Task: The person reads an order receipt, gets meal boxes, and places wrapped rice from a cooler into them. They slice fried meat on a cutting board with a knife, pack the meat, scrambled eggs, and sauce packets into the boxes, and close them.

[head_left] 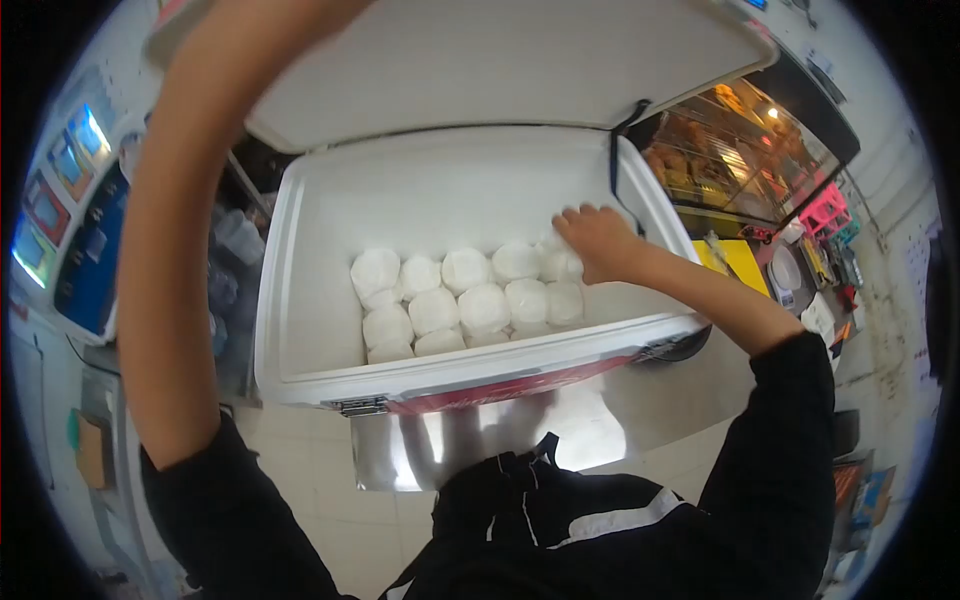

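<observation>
A white cooler box (300,300) stands open on a steel counter, its lid (500,60) raised behind it. Several round white dough-like balls (460,295) lie in rows on its floor. My right hand (598,240) reaches down inside at the right end, fingers resting on the balls at the back right; whether it grips one is unclear. My left arm (175,250) stretches up along the left side toward the lid; the hand itself is out of frame at the top.
The steel counter (640,400) runs under the cooler. A lit display case with fried food (735,150) stands at the right, yellow items and a scale below it. Drink containers (235,240) and screens (70,170) are at the left. Tiled floor lies below.
</observation>
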### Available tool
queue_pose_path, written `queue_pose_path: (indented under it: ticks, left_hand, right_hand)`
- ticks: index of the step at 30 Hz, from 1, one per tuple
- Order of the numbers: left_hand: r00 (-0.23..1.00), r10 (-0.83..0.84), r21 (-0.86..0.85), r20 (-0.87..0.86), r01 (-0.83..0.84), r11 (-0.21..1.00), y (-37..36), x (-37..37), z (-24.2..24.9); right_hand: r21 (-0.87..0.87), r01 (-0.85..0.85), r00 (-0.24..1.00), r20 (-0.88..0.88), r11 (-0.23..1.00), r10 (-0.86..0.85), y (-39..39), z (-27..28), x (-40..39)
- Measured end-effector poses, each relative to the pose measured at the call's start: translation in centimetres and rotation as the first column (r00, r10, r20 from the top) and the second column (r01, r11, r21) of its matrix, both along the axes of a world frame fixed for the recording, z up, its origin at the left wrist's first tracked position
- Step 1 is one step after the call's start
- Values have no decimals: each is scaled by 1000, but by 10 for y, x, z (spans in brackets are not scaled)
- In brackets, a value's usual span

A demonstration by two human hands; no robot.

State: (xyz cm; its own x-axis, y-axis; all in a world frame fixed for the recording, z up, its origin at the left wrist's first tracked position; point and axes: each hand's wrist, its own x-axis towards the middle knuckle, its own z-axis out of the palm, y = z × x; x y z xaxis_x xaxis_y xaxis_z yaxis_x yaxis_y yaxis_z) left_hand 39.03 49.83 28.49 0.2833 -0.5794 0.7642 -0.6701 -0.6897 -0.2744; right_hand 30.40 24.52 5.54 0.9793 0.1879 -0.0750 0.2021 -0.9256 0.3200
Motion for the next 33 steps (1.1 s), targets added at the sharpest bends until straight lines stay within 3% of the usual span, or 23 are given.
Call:
queue_pose_path:
  ticks: [3,5,6,7,8,10,13,15,16,17,18,20,21,23,24,25,26,27,29,31,32,33]
  left_hand:
    - [972,-22,1,234,22,1000,20,-4,-35]
    - [984,50,3,172,-51,999,24,-40,-53]
    - [987,100,14,126,-103,995,25,-58,-64]
    - [993,74,27,93,-77,997,28,-71,-77]
    - [996,77,50,52,-79,996,30,-85,-91]
    - [987,145,80,68,-150,985,40,-99,-128]
    - [937,303,73,176,-319,945,41,-121,-170]
    - [916,321,68,242,-346,936,39,-140,-185]
    - [835,436,-9,335,-460,888,44,-142,-199]
    - [732,549,-102,403,-560,822,28,-155,-201]
    - [747,536,-106,395,-542,834,17,-172,-201]
    - [767,641,-118,-23,-639,760,-6,-227,-186]
    - [774,632,-112,-36,-631,767,-22,-247,-195]
    - [950,313,-508,-7,-273,817,-55,-278,-215]
    - [981,-194,-674,5,147,724,-91,-285,-240]
    - [867,-450,-763,-212,141,630,-139,-332,-252]
    - [664,-720,-779,-201,337,529,-189,-359,-274]
    - [563,-704,-714,-432,264,649,-238,-407,-290]
    - [134,-579,-540,-804,244,806,-317,-491,-308]
    - [-163,-570,-588,-806,335,736,-382,-539,-333]
    - [-177,-560,-584,-809,344,735,-414,-551,-342]
    - [-326,-530,-619,-783,317,719,-446,-562,-350]
  right_hand:
    - [196,-77,917,399,978,-8,39,104,-82]
    - [279,-115,856,515,953,-47,52,141,-151]
    - [407,-173,872,487,897,-53,46,142,-184]
    - [537,-308,847,530,785,-30,40,135,-212]
    - [734,-261,884,443,627,-150,39,123,-241]
    - [980,-132,973,157,149,-167,22,93,-291]
    - [937,-174,917,42,-303,-397,1,-3,-350]
    - [747,-282,842,-108,-602,-528,-6,-40,-392]
    - [595,-315,822,-219,-740,-526,-10,-45,-414]
    - [597,-337,807,-216,-728,-550,-17,-56,-437]
    - [536,-445,754,-208,-717,-623,-27,-73,-461]
    - [483,-544,685,-216,-686,-696,-45,-87,-516]
    - [486,-569,641,-243,-663,-728,-53,-89,-543]
    - [493,-598,581,-276,-632,-766,-76,-91,-591]
    - [434,-657,555,-276,-617,-785,-85,-95,-611]
    - [366,-717,522,-282,-594,-805,-90,-100,-630]
    - [347,-728,522,-278,-591,-807,-100,-100,-646]
    - [248,-755,532,-308,-606,-789,-110,-102,-659]
    - [150,-787,523,-353,-599,-776,-132,-106,-684]
    - [31,-792,555,-380,-610,-740,-165,-113,-706]
    - [11,-795,560,-372,-607,-740,-185,-124,-719]
    - [9,-802,548,-386,-597,-742,-208,-132,-732]
